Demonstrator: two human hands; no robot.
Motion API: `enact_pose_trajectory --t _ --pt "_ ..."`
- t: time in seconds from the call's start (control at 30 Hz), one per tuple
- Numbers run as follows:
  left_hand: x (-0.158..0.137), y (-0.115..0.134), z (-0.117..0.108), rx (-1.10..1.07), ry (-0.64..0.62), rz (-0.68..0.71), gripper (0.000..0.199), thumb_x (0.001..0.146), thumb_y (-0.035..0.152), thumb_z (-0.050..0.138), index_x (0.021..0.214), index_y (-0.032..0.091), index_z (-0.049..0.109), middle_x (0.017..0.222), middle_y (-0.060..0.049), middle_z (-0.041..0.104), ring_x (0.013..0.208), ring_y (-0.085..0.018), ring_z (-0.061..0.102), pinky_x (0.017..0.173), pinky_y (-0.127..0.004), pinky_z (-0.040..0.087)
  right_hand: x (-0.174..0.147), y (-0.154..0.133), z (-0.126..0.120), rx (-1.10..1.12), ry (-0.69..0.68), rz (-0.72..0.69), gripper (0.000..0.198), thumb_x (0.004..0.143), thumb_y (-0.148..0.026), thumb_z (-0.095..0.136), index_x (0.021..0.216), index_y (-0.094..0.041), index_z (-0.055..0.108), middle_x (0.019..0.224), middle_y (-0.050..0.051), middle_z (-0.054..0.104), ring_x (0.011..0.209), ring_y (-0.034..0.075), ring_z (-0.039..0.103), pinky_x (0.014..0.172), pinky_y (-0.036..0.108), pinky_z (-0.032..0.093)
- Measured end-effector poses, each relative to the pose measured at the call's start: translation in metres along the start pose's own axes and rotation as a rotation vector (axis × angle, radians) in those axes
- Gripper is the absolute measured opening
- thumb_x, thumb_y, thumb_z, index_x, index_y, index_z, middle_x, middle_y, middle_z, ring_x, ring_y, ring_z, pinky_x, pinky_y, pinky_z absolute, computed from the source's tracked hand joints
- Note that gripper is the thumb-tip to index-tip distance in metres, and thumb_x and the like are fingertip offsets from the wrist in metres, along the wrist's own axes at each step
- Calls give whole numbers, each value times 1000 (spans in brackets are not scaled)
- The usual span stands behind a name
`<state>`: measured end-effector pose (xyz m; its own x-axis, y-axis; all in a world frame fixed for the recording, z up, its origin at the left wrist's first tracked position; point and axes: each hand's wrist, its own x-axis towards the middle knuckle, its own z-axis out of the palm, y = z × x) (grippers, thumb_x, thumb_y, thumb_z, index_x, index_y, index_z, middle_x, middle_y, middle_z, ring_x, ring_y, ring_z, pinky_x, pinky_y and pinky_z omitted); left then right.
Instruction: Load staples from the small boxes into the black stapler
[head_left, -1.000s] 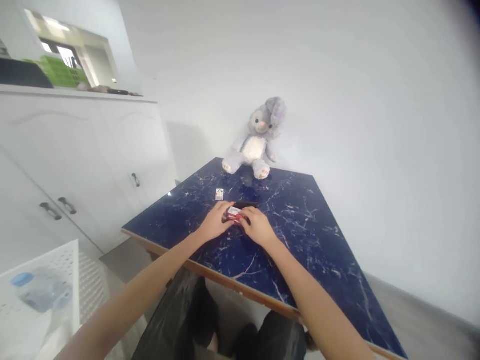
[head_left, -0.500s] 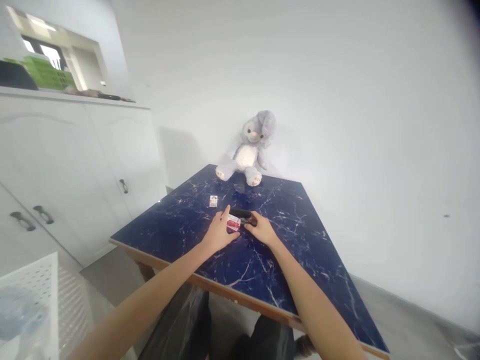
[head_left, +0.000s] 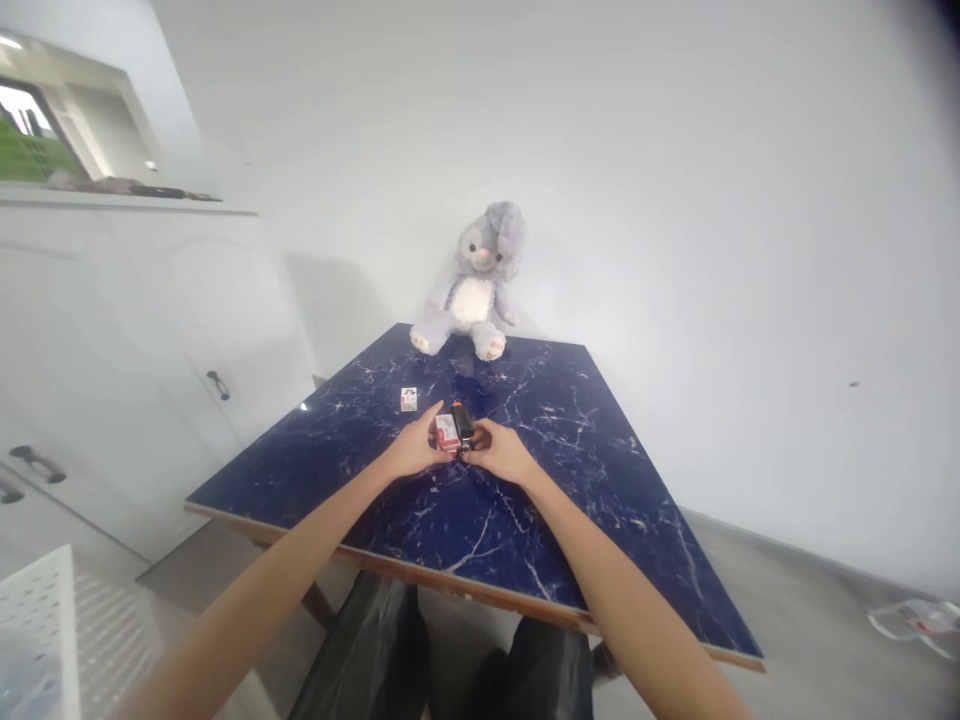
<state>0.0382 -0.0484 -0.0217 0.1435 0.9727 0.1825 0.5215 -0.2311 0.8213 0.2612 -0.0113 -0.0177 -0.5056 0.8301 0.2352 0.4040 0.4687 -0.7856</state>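
My left hand point(head_left: 414, 446) is closed around the side of a small red-and-white box point(head_left: 447, 430), thumb in front and index finger stretched along its back. Right beside the box is a black stapler-like tool point(head_left: 462, 418) with an orange tip, turned so that one end points away from me. The fingers of my right hand point(head_left: 500, 452) are pinched on its near right side. Box and tool are side by side, close together; whether they touch I cannot tell. A second small white-and-red box point(head_left: 408, 399) sits on the blue marbled table point(head_left: 480, 520), beyond my left hand.
A grey plush toy point(head_left: 472, 298) sits at the table's far edge against the white wall. White cabinets point(head_left: 150, 330) stand on the left. A white perforated basket point(head_left: 64, 610) is at the lower left. A clear item point(head_left: 915, 622) lies on the floor at right.
The black tool has turned from lying crosswise to pointing away from me, and both hands have come closer together. The whole scene has shifted left as the head turned.
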Motion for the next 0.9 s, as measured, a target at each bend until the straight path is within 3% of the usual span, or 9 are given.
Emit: enact_pose_trajectory --t 0.1,0.27,0.37,0.47,0.57,0.63,0.67,0.77,0.9 --pt "16 -6 -7 -110 -45 -12 108 55 19 88 149 20 34 131 -14 63 107 -27 68 96 -43 52 1 -2 3 3 27 40 41 65 -23 81 101 -20 62 93 1 71 75 15 68 72 26 53" --pt "24 -5 -13 -62 -150 47 77 58 27 88 127 17 54 122 -12 66 103 -27 69 92 -42 54 2 0 5 37 17 55 40 65 -22 82 99 -20 61 92 1 70 73 15 68 70 26 53" --pt "20 2 -22 99 -194 127 95 59 30 87 143 20 44 138 -16 57 115 -31 64 99 -45 51 2 3 5 40 10 44 40 66 -23 82 100 -20 61 92 0 70 73 15 68 69 26 53" --pt "18 6 -44 287 -234 203 112 60 41 87 155 24 29 155 -15 39 139 -36 44 114 -47 37 3 7 6 41 14 43 41 67 -26 82 102 -21 60 93 0 69 73 14 67 68 26 53" --pt "30 -6 -73 400 -44 187 84 80 53 69 152 26 36 157 -11 37 143 -33 37 119 -48 29 4 10 8 41 11 62 41 67 -27 82 102 -21 60 94 0 69 71 14 67 66 26 52" --pt "44 -23 -90 520 149 108 73 81 54 66 143 19 50 153 -15 43 143 -36 36 120 -53 23 5 10 8 31 14 77 41 66 -26 82 101 -21 61 94 0 69 71 14 67 67 26 52" --pt "52 -32 -96 563 180 53 72 78 56 67 137 16 56 149 -17 47 141 -38 38 119 -55 24 5 10 8 28 17 85 41 66 -25 83 101 -21 61 93 0 69 72 14 67 67 26 52" --pt "68 -56 -98 576 132 12 64 83 58 61 128 14 62 135 -17 62 126 -35 55 113 -48 36 5 7 7 29 20 99 42 65 -25 83 101 -21 62 93 0 69 73 14 67 69 26 53" --pt "73 -57 -72 560 114 67 65 85 58 59 135 15 58 134 -14 63 122 -33 58 110 -44 39 5 5 6 58 -4 105 42 67 -26 82 103 -21 61 94 1 69 74 14 67 70 26 54"
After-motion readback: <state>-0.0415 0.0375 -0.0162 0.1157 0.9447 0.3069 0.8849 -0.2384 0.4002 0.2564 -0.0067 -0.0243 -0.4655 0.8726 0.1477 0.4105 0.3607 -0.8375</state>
